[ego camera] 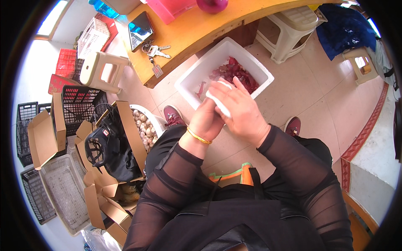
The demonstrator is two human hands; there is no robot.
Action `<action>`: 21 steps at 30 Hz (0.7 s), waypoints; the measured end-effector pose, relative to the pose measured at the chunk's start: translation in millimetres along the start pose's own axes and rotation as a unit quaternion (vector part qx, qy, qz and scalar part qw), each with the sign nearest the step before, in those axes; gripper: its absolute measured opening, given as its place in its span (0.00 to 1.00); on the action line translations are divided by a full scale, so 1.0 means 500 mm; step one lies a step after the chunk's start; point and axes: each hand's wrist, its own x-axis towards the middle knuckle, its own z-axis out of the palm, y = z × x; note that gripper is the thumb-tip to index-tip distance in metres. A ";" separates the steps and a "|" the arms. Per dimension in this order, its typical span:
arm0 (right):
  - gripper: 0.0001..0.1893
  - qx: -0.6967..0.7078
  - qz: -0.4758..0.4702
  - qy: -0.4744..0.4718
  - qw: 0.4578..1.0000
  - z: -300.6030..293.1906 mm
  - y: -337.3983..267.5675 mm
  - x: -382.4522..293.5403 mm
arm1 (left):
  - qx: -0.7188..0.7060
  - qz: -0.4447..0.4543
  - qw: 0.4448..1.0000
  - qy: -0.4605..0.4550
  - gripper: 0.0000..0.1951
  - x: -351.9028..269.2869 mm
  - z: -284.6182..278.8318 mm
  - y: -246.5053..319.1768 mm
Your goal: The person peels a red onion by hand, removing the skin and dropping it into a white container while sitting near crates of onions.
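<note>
A white tissue or cloth (219,104) is pressed between my two hands. My left hand (207,120), with a gold bracelet at the wrist, is underneath and partly hidden. Over it lies my right hand (243,111), its fingers stretched across the white piece. Both hands are above the near edge of a white foam box (192,78) on the tiled floor. Inside the box lie dark red onion skins or similar peelings (232,69), partly covered from sight by my fingers.
A wooden table (182,37) bears a phone (141,31), keys (158,51), a pink container (169,9) and a round purple object (212,3). Plastic stools (100,70) stand around. Left are a garlic basket (145,128), crates (64,191), cardboard boxes (47,138) and a black bag (117,157).
</note>
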 end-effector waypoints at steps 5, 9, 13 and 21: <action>0.15 0.085 0.049 -0.117 0.988 -0.039 0.035 0.012 | 0.168 -0.031 0.985 -0.025 0.21 -0.010 0.005 0.013; 0.14 0.219 0.158 -0.101 0.958 -0.059 0.055 0.022 | 0.236 0.001 0.971 -0.032 0.24 -0.017 0.033 0.020; 0.20 0.367 0.310 -0.108 0.870 -0.056 0.099 0.012 | 0.113 -0.014 0.993 -0.014 0.24 -0.012 0.034 0.015; 0.20 0.499 0.409 0.022 0.764 -0.015 0.053 0.004 | -0.055 -0.024 0.998 -0.033 0.21 0.002 0.008 0.023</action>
